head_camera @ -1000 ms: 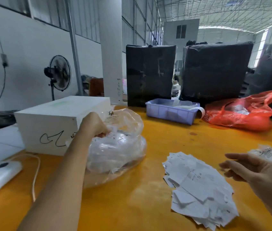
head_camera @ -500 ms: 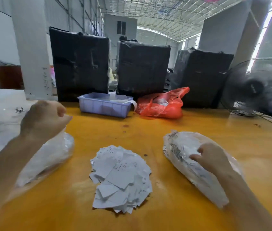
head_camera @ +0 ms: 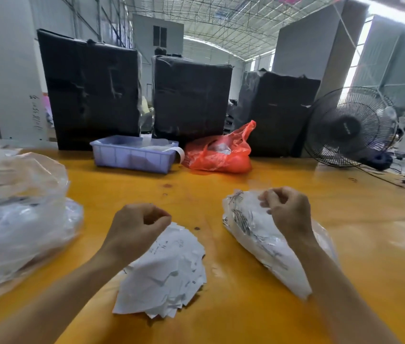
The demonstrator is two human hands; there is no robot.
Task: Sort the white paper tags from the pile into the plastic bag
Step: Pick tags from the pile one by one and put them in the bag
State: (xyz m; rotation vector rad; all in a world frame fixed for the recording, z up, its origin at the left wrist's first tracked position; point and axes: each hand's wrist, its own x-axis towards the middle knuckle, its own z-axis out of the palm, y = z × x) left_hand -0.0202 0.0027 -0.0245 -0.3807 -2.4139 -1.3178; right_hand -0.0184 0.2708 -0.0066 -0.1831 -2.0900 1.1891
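Note:
A pile of white paper tags (head_camera: 166, 274) lies on the yellow table (head_camera: 221, 194) in front of me. My left hand (head_camera: 134, 227) hovers over the pile's far left edge with fingers curled, and I cannot see anything held in it. To the right lies a clear plastic bag (head_camera: 253, 234) stuffed with white tags. My right hand (head_camera: 287, 211) pinches the top of that bag. A second, bigger clear plastic bag (head_camera: 20, 219) full of tags sits at the left, untouched.
At the table's back stand a light blue plastic tray (head_camera: 132, 157), a red plastic bag (head_camera: 218, 152) and three black wrapped bales (head_camera: 89, 90). A black fan (head_camera: 350, 127) stands at the right rear, its cable running along the table.
My left hand has left the left bag and moved over the tag pile. My right hand has gone from resting on the right bag to pinching its top. The view has swung right.

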